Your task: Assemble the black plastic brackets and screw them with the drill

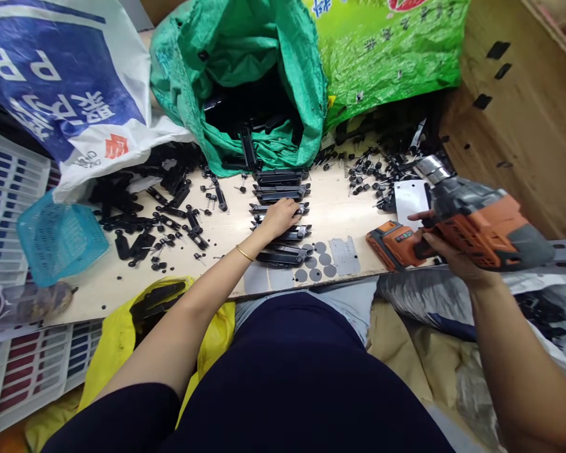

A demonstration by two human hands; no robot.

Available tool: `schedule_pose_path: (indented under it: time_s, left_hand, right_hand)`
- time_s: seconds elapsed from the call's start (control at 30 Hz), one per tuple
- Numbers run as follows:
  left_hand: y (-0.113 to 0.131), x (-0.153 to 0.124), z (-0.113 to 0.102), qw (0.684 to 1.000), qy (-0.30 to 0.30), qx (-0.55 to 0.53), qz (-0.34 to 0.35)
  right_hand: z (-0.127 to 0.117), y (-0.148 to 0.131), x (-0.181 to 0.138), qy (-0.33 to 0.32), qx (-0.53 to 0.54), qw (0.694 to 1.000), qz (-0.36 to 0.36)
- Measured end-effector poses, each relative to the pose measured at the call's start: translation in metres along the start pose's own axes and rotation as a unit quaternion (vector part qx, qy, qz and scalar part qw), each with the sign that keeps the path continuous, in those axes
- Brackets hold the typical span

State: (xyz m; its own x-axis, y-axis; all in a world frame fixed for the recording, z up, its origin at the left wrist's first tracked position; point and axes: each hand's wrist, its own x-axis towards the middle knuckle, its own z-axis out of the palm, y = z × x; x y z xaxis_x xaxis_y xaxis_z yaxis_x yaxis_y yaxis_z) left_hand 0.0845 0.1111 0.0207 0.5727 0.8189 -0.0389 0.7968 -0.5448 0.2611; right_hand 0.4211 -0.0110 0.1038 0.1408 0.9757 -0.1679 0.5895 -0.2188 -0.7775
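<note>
A row of long black plastic parts (282, 192) lies crosswise on the bench in front of me. My left hand (283, 217) reaches into the middle of this row, its fingers curled together over one of the parts; their tips are partly hidden. At the right, my right hand (453, 255) grips the handle of an orange and black cordless impact wrench (485, 229). The tool has a silver socket (431, 168) at its front, pointing up and to the left, and an orange battery at its base. It is held over the bench's right edge.
A green sack (170, 82) holding black parts stands open behind the row. Loose black pieces (188, 217) lie at left, and small knobs with metal pins (358, 176) at right. Grey discs (330, 270) lie near the front edge. A blue basket (59, 236) sits far left, above a yellow bag (108, 333).
</note>
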Motion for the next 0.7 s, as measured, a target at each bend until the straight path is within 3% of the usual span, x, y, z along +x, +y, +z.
schedule_pose_path:
  time_s: [0.1,0.43,0.6,0.7]
  left_hand:
    - [0.005,0.001,-0.002,0.999,-0.013,0.032,-0.006]
    - [0.019,0.002,-0.008,0.996,-0.032,0.085,-0.016]
    - [0.01,-0.006,-0.002,0.999,0.003,0.047,-0.001]
    - [-0.002,-0.014,0.002,0.999,0.035,0.013,0.017]
  right_hand:
    - [-0.001,0.005,-0.002,0.002,0.12,0.992,-0.034]
    - [0.007,0.0,0.016,0.008,0.143,0.989,-0.046]
    - [-0.016,0.0,-0.022,0.061,0.093,0.994,0.019]
    - [-0.043,-0.011,-0.049,0.131,0.07,0.989,-0.024]
